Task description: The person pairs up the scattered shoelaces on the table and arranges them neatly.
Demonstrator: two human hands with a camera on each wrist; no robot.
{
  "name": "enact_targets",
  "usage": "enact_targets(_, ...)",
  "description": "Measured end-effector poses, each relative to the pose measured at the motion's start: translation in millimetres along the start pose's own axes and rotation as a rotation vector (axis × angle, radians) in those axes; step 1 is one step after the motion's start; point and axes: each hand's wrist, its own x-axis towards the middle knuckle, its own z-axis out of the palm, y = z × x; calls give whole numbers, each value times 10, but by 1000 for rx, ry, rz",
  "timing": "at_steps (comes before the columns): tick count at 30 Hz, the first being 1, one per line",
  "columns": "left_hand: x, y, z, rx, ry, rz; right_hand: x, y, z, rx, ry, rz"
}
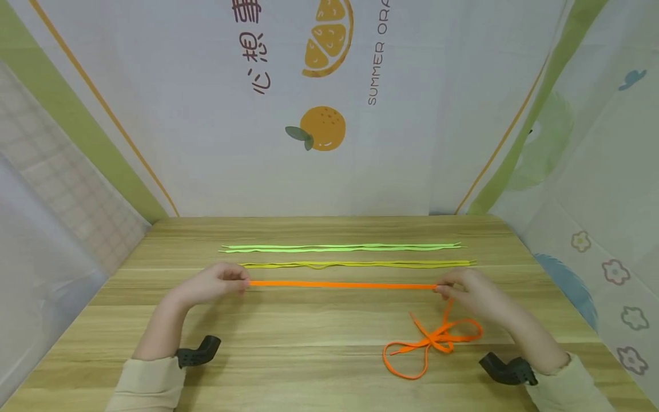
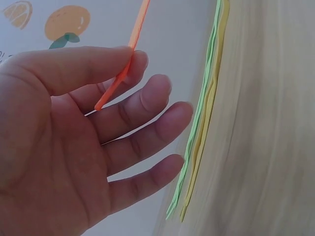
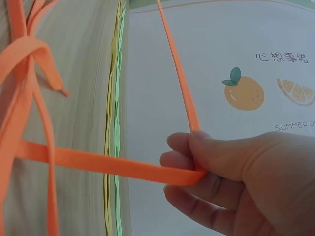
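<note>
An orange shoelace (image 1: 340,285) runs straight between the two hands. My left hand (image 1: 218,281) pinches it close to its end between thumb and index finger; the other fingers are spread, and the short tip (image 2: 104,101) pokes out below the thumb. At the other side my right hand (image 1: 471,292) pinches the lace between thumb and fingers, where it bends sharply (image 3: 194,176). From there the lace leads down to a looped orange bundle (image 1: 437,339) hanging below the right hand in the head view.
Beyond the orange lace, a doubled yellow shoelace (image 1: 360,264) and a doubled light green shoelace (image 1: 340,248) lie stretched across the wooden table (image 1: 309,366). A white printed curtain (image 1: 401,160) stands behind the table. A black wrist camera (image 1: 198,352) sits on the left forearm.
</note>
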Motion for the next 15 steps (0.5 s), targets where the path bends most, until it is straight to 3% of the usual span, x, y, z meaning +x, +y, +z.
enact_targets(15, -84, -98, -109, -6, 41, -30, -26, 149, -83, 7, 17, 15)
